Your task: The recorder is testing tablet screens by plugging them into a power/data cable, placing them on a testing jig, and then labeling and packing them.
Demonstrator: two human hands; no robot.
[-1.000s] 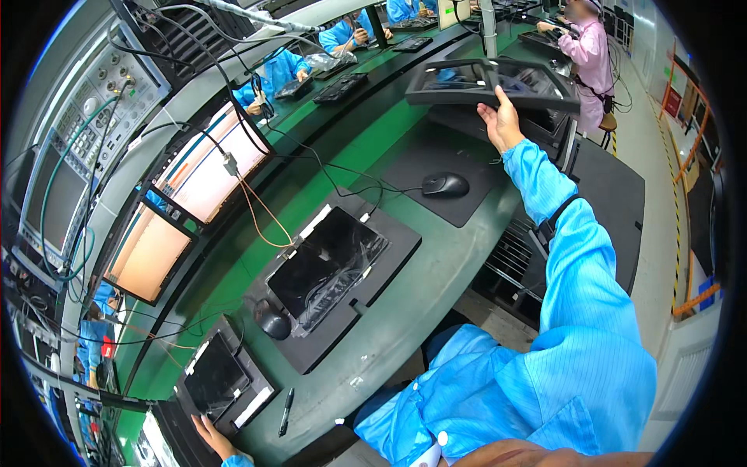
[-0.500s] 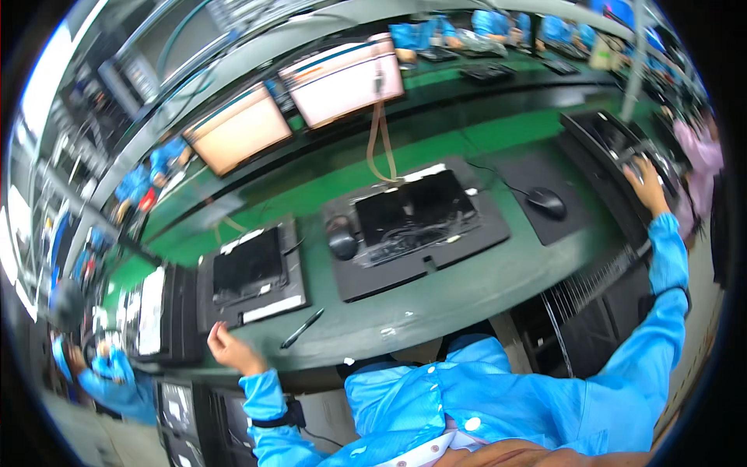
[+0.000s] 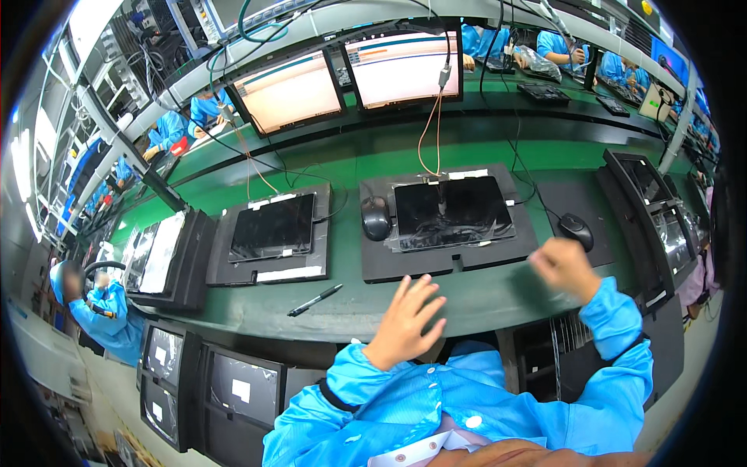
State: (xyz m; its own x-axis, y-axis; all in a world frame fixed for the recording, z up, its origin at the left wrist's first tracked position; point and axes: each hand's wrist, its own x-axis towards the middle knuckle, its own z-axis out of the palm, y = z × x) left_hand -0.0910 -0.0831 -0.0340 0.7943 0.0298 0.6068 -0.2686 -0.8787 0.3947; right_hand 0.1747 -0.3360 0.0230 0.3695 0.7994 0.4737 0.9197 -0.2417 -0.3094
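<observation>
Over bench edge: left hand (image 3: pixel 406 317) spread, right hand (image 3: pixel 565 267) curled, both empty.

The person wears a bright blue work smock with long sleeves. Each sleeve ends in a gathered cuff at the wrist; a dark band encircles the left sleeve above the cuff. Small pale snap buttons dot the front. The left hand (image 3: pixel 406 321) and right hand (image 3: pixel 566 267) are bare, without gloves.
</observation>
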